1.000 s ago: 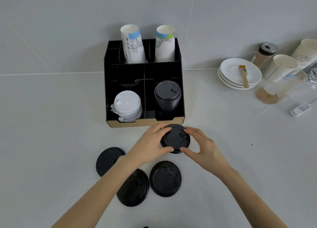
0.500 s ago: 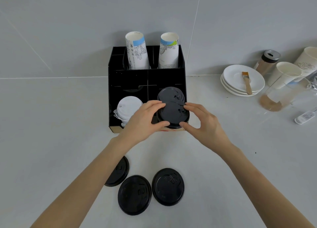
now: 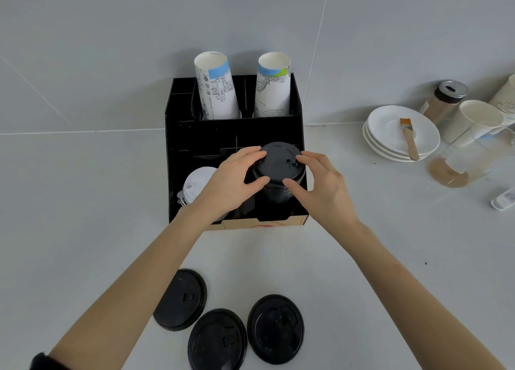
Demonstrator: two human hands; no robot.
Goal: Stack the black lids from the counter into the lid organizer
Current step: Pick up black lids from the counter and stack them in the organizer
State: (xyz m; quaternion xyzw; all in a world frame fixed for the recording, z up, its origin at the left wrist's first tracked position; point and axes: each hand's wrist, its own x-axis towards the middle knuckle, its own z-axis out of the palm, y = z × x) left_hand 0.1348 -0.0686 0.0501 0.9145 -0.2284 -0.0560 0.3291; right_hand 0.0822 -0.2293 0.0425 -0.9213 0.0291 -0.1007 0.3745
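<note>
Gripping one black lid from both sides, left hand and right hand hold it atop the black stack in the organizer's 3 o'clock front compartment; three lids lie at 6 o'clock.

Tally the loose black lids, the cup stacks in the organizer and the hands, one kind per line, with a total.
Loose black lids on the counter: 3 (left, middle, right)
Cup stacks in the organizer: 2 (left, right)
Hands: 2 (left hand, right hand)
Total: 7
</note>
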